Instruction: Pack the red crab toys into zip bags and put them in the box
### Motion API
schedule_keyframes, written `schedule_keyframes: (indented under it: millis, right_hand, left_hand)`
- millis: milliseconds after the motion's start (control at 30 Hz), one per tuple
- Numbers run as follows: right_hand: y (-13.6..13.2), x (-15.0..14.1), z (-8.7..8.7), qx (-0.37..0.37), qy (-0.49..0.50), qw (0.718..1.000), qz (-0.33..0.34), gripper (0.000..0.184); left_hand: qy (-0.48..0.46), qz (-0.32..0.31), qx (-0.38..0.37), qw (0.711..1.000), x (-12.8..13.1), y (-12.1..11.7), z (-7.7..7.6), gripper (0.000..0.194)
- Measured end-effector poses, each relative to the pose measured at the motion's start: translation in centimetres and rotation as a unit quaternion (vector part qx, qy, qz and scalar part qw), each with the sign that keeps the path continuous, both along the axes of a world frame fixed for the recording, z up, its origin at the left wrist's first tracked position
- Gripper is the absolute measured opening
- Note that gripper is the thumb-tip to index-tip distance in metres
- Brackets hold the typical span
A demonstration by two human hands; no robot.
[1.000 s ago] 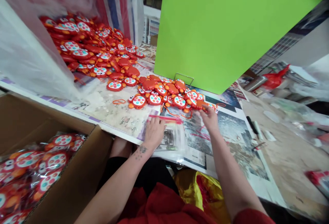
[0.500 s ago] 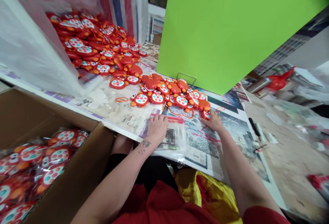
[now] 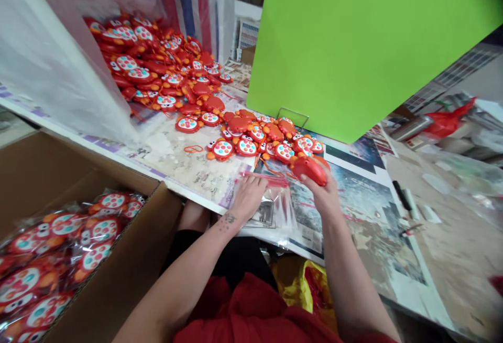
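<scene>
My right hand (image 3: 325,192) is closed around a red crab-shaped toy (image 3: 310,170), lifted just above the table with its plain red back showing. My left hand (image 3: 251,195) lies on a stack of clear zip-lock bags (image 3: 281,206), its fingers curled at the pink zip edge of the top one. Part of that edge is hidden under the fingers. Right behind both hands is a row of loose crab toys (image 3: 247,146) with white bellies, coloured dots and orange cords.
A larger heap of the toys (image 3: 157,70) spills from a white woven sack (image 3: 51,44) at the back left. An open cardboard box (image 3: 129,248) holds bagged toys at lower left. A green board (image 3: 353,44) stands behind. A black-handled tool (image 3: 401,194) lies at right.
My right hand has picked up a toy from the row's right end and drawn it left toward the bags. My left hand stays at the bag's zip edge.
</scene>
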State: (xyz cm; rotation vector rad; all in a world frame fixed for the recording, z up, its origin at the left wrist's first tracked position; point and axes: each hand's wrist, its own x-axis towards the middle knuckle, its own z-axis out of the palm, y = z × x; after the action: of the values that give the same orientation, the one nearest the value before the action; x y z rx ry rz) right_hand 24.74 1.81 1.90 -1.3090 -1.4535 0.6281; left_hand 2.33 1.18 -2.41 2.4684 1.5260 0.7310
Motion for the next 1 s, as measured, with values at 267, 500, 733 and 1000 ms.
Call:
schedule_keyframes:
  millis: [267, 500, 733, 1000]
  right_hand:
    - [1.9, -4.4, -1.9, -0.05, 0.239, 0.963, 0.113, 0.051]
    - [2.5, -4.3, -3.3, -0.029, 0.356, 0.933, 0.037, 0.046]
    - [2.5, -5.4, -3.9, -0.043, 0.24, 0.969, 0.042, 0.045]
    - [2.6, -5.9, -3.6, -0.047, -0.036, 0.99, 0.132, 0.042]
  left_hand:
    - [-0.076, -0.009, -0.063, 0.995, -0.5, 0.4, 0.3, 0.032]
    - [-0.034, -0.04, -0.032, 0.998, -0.6, 0.0, 0.5, 0.028]
    - [-0.003, -0.077, -0.003, 0.997, -0.5, -0.1, 0.7, 0.025]
    - [-0.079, -0.013, 0.062, 0.995, -0.5, -0.1, 0.6, 0.013]
